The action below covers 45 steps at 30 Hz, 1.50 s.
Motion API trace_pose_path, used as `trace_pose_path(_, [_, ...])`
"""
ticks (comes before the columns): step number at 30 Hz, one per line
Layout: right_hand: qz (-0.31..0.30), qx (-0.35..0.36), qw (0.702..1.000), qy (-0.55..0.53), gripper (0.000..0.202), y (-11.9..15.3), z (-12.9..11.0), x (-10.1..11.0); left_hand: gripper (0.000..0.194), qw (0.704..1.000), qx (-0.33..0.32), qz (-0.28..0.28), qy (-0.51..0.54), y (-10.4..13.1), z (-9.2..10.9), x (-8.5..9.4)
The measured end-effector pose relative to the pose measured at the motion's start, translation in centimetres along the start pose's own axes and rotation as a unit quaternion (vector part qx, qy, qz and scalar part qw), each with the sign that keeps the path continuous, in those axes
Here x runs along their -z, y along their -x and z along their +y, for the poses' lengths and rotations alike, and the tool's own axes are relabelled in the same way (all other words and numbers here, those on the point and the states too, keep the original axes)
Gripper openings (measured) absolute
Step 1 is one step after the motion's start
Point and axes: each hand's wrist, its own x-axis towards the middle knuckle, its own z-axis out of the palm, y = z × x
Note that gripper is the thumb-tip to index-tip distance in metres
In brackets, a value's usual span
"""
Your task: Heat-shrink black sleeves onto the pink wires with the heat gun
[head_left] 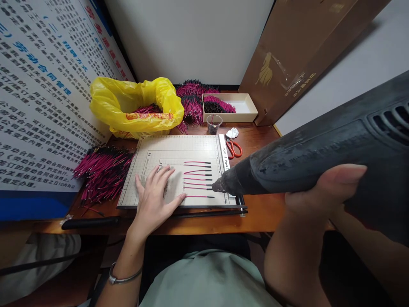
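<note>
My left hand [155, 198] lies with spread fingers on the pale paper cutter board [179, 147], its thumb at the left end of the nearest wire. Several pink wires [196, 184] with black sleeves on their right ends lie in a roughly parallel column on the board. My right hand [319, 192] is wrapped round a large dark heat gun [294, 149] that comes in from the right. The gun's nozzle points left, its tip over or beside the black ends of the lower wires.
A yellow bag [134, 121] of wires stands back left, with a wire pile [105, 175] in front. Behind the board are more wires [191, 102], a white box [230, 117], a clear cup [214, 123], red scissors [234, 149] and crumpled tissue [232, 133]. A tall carton [281, 55] leans behind.
</note>
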Motion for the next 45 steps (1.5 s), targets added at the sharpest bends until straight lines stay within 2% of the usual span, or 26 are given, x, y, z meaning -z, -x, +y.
trace_pose_path(3, [0.031,0.040,0.999,0.006,0.106,0.3,0.4,0.0,0.054,1.000,-0.001,-0.001,0.004,0.0,0.0,0.0])
trace_pose_path(6, [0.047,0.074,0.996,0.021,0.106,0.4,0.8,-0.1,0.056,1.000,0.001,-0.003,0.010,0.0,0.1,0.1])
trace_pose_path(10, [0.030,0.073,0.996,-0.028,0.098,0.6,1.2,-0.1,0.058,1.000,-0.006,0.001,0.016,0.1,0.0,0.1])
trace_pose_path(15, [0.032,0.099,0.994,-0.027,0.096,0.7,1.5,-0.3,0.039,0.998,-0.013,0.039,0.044,0.3,0.0,-0.2])
trace_pose_path(21, [0.043,0.098,0.991,-0.076,0.088,0.5,1.5,-0.6,0.016,0.983,0.013,0.121,0.134,-1.1,0.2,0.0])
trace_pose_path(26, [0.024,0.095,0.990,-0.098,0.094,0.3,2.1,-1.0,0.039,0.963,0.018,0.208,0.168,-1.8,0.4,-0.3])
trace_pose_path(29, [0.032,0.092,0.985,-0.145,0.086,0.4,2.7,-1.4,0.044,0.957,0.010,0.229,0.178,-1.6,0.6,-0.7])
trace_pose_path(32, [0.046,0.073,0.990,-0.115,0.082,0.5,3.1,-1.6,0.046,0.952,0.007,0.247,0.181,-1.3,0.7,-0.7])
trace_pose_path(39, [0.034,0.087,0.991,-0.095,0.095,-0.1,2.8,-1.7,0.051,0.950,0.024,0.259,0.170,-1.3,0.9,-0.7])
trace_pose_path(45, [0.022,0.056,0.997,-0.047,0.086,0.6,3.5,-1.5,0.055,0.952,0.053,0.254,0.165,-1.2,1.1,-0.9])
